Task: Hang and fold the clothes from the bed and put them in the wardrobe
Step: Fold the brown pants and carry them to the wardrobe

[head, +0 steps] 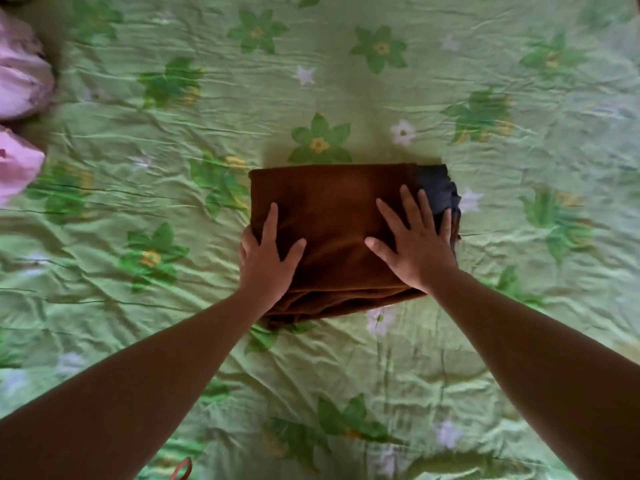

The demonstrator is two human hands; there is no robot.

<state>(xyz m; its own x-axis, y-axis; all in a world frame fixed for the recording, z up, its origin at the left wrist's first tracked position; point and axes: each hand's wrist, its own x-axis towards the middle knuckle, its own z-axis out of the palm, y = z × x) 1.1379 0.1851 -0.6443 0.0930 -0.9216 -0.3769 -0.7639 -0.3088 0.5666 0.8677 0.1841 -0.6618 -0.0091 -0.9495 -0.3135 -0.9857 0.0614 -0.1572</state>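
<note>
Here brown cloth lies beneath left hand and right hand.

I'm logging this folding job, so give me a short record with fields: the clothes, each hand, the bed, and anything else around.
garment: folded brown soft cloth, lying as a flat rectangle on the bed
second garment: dark blue-grey fabric, showing at the brown cloth's right end
left hand: rests on the cloth's left end, outer fingers over the edge
right hand: flat, fingers spread, pressing the right end
bed: wrinkled green flowered sheet
other: pink fabric at the left edge, kind unclear
</note>
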